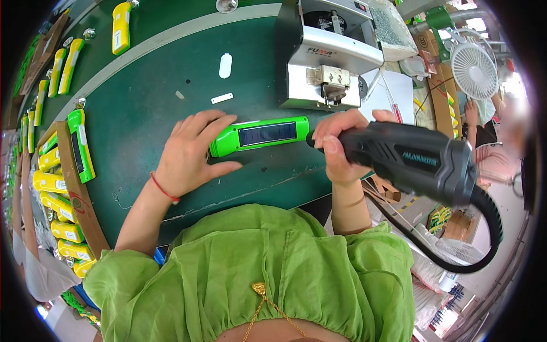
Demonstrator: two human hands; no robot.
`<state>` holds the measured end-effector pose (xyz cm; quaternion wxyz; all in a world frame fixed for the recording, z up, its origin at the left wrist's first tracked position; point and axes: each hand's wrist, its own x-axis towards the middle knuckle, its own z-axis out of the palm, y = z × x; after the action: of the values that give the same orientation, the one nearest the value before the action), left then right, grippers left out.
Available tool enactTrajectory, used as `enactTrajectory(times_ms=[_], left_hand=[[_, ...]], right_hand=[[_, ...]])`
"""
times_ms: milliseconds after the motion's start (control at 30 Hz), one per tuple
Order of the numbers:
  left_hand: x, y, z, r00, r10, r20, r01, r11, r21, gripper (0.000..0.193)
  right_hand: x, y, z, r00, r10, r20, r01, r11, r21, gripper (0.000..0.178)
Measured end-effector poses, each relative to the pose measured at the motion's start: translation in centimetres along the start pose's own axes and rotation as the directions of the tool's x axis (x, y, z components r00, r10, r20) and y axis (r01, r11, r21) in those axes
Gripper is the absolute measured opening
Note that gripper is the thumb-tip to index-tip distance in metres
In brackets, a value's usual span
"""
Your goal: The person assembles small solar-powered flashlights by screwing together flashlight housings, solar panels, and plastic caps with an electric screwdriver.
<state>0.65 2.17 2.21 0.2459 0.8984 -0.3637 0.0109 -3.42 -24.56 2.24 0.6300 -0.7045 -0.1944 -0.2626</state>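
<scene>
A green flashlight [268, 137] with a dark solar panel along its side lies on the green table in front of me. My left hand [191, 145] curves around its wide left end, fingers on the far side and thumb stretched along the near side. In my right hand [340, 145] is a black corded power tool [416, 157], gripped near its narrow front. The tool's dark tip is close by the flashlight's right end; whether they touch I cannot tell. A thick black cord loops down from the tool's rear.
Beyond my right hand stands a grey metal machine [333, 62]. A white oval piece [225, 65] and a small white strip [222, 98] lie past the flashlight. At left, a cardboard box [80, 194] holds several yellow flashlights, with a green flashlight [81, 145] beside it. A white fan [474, 69] stands far right.
</scene>
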Motion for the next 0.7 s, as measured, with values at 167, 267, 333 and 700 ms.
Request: enactTrajectory(times_ms=[167, 267, 333, 700], left_hand=[[-0.9, -1.4, 0.7, 0.994, -0.101, 0.05, 0.113, 0.894, -0.434, 0.057], [-0.8, -1.6, 0.8, 0.993, -0.104, 0.055, 0.117, 0.874, -0.472, 0.055], [-0.9, -1.7, 0.8, 0.994, -0.097, 0.043, 0.106, 0.874, -0.475, 0.055], [-0.7, -1.0, 1.4, 1.0, -0.012, 0.002, 0.012, 0.918, -0.397, 0.056]], right_hand=[[-0.3, 0.3, 0.8, 0.994, 0.029, -0.103, -0.029, 1.0, 0.002, 0.07], [-0.2, 0.4, 1.3, 0.985, -0.01, -0.171, 0.011, 1.0, 0.008, 0.071], [-0.1, 0.5, 1.3, 0.982, -0.019, -0.19, 0.021, 1.0, 0.007, 0.073], [1.1, -1.3, 0.2, 0.968, 0.116, -0.224, -0.103, 0.992, 0.069, 0.072]])
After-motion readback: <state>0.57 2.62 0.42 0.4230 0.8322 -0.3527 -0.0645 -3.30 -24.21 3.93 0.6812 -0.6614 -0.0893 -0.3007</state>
